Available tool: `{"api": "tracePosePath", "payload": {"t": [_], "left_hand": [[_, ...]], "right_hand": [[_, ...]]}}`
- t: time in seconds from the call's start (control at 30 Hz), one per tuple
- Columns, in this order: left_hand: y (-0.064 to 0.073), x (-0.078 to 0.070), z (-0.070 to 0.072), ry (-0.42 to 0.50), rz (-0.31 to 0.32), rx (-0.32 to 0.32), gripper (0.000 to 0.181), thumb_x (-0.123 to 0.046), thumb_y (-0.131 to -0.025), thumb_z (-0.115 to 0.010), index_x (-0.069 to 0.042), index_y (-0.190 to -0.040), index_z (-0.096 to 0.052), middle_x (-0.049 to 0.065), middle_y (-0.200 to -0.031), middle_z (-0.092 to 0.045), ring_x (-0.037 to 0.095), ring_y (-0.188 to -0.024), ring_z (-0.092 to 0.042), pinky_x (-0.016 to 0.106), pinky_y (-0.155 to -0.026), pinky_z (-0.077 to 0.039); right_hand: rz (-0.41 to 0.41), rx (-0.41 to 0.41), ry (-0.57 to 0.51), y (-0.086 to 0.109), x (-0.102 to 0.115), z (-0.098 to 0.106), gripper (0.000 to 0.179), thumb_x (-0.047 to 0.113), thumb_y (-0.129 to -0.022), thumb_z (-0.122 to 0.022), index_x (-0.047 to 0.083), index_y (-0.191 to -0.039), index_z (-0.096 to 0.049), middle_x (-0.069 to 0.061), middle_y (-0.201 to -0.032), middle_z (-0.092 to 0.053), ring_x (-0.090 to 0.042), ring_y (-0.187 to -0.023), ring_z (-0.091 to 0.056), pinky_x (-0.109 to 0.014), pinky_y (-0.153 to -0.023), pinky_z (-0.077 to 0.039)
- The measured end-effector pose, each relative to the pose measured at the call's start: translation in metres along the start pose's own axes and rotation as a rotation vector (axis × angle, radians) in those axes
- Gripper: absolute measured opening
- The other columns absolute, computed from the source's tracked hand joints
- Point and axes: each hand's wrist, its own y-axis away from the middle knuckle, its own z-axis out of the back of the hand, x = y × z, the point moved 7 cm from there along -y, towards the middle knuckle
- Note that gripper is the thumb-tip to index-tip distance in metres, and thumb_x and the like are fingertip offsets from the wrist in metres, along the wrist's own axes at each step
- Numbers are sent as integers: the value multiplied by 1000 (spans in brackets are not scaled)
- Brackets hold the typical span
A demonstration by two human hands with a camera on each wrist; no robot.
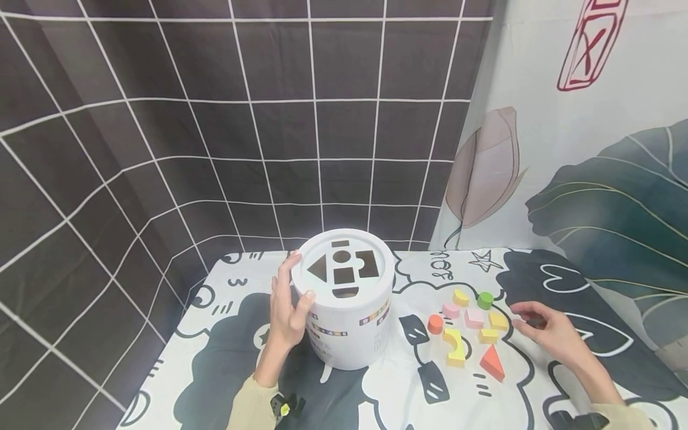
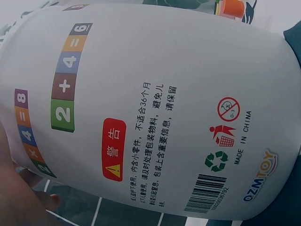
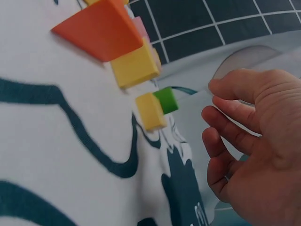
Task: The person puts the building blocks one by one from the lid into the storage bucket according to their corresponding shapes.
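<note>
A white round shape-sorter bucket (image 1: 349, 334), its lid (image 1: 322, 239) cut with shaped holes, stands upright on the cloth-covered table. My left hand (image 1: 287, 319) rests against its left side, thumb and fingers spread near the rim; in the left wrist view the printed wall (image 2: 188, 56) fills most of the picture. Right of the bucket lie several blocks: an orange-red triangle (image 1: 493, 363), a yellow arch (image 1: 454, 347), an orange cylinder (image 1: 435, 324), a green block (image 1: 485, 300) and pink and yellow ones. Beside them hovers my right hand (image 1: 553, 331), fingers loosely bent, holding nothing visible.
A cartoon-print cloth (image 1: 226, 358) covers the table. Behind it hangs a dark curtain (image 1: 344, 131) with white grid lines, and a leaf-patterned curtain (image 1: 591, 179) hangs at the right. A dark wrist device (image 1: 285, 407) sits at the left sleeve.
</note>
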Motion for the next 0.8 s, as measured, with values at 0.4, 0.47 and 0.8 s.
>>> {"api": "tracePosePath", "payload": {"t": [0.4, 0.47, 0.8], "left_hand": [[0, -1, 1, -11, -4, -6, 70, -30, -79, -48, -1, -142, -43, 20, -147, -48, 40, -141, -36, 75, -109, -4], [0, -2, 1, -10, -9, -10, 70, -30, -79, -48, -1, -142, -44, 20, -146, -49, 41, -141, -36, 76, -108, -5], [0, -2, 1, -14, -15, -13, 70, -31, -79, -48, 0, -141, -44, 21, -146, -49, 41, -140, -37, 77, -107, -6]], "right_hand": [[-50, 72, -21, -5, -16, -12, 50, 15, -86, -74, -11, -125, -56, -34, -120, -58, -47, -106, -55, -59, -85, -47], [-53, 79, -16, -5, -17, -14, 52, 15, -85, -76, -12, -125, -56, -34, -121, -58, -48, -106, -55, -59, -85, -47], [-79, 90, 0, -8, -26, -21, 54, 14, -83, -77, -11, -126, -55, -35, -121, -57, -48, -104, -55, -59, -83, -48]]}}
